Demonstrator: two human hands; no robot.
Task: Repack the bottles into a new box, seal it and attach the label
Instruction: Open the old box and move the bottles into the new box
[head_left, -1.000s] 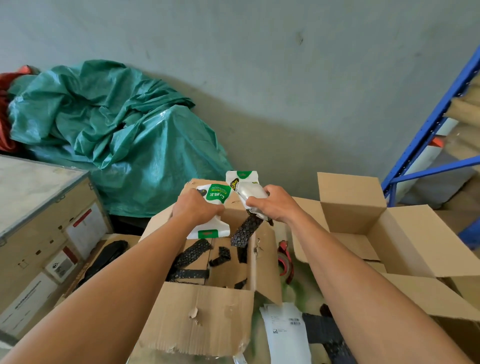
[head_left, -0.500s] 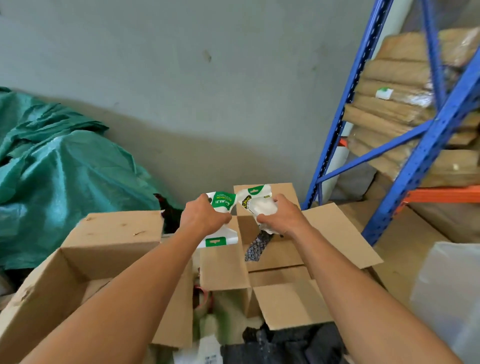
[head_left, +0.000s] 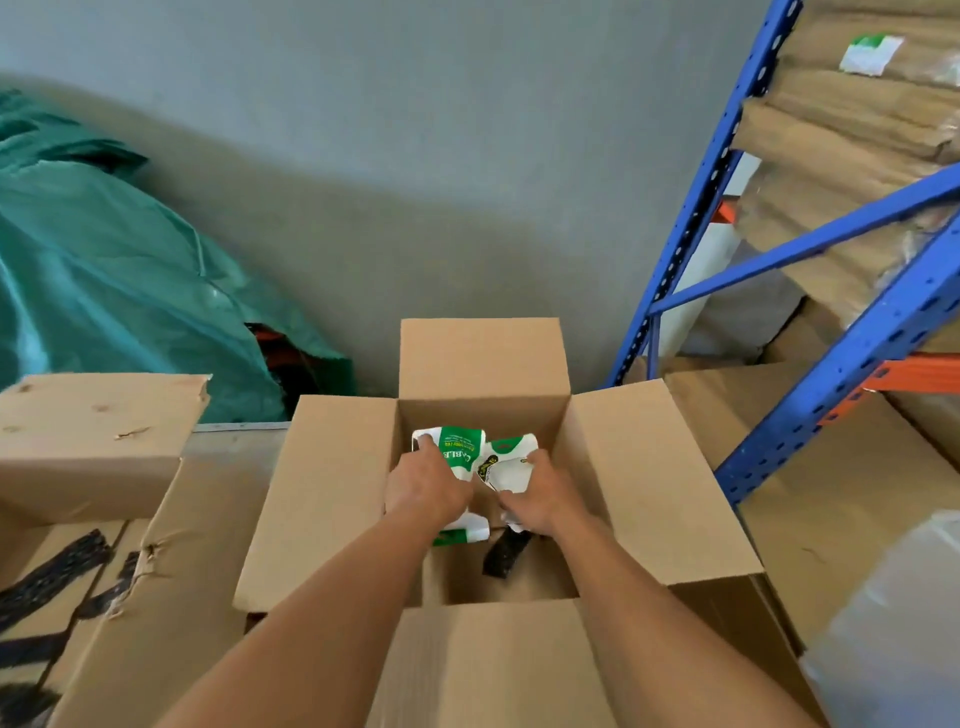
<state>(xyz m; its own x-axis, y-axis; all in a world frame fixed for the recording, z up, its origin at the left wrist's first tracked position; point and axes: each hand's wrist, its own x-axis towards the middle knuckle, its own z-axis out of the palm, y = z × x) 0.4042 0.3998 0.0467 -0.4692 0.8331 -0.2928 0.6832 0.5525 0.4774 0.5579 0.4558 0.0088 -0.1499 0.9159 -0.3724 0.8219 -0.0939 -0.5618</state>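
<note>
Both hands reach down into the new box (head_left: 639, 493), a smooth brown corrugated carton with its four flaps folded out flat. The left hand (head_left: 423, 488) has its fingers curled round a glossy white first bottle (head_left: 457, 452) with a green printed label. The right hand (head_left: 540, 496) grips a crumpled white-and-green second bottle (head_left: 506, 462) beside it, and a black textured strip (head_left: 503, 555) hangs below. A dented old box (head_left: 98, 441) sits left, in front of a creased green tarpaulin (head_left: 104, 270).

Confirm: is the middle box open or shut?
Open. All four flaps of the box splay outward, and the left hand and right hand hold bottles in its opening.
</note>
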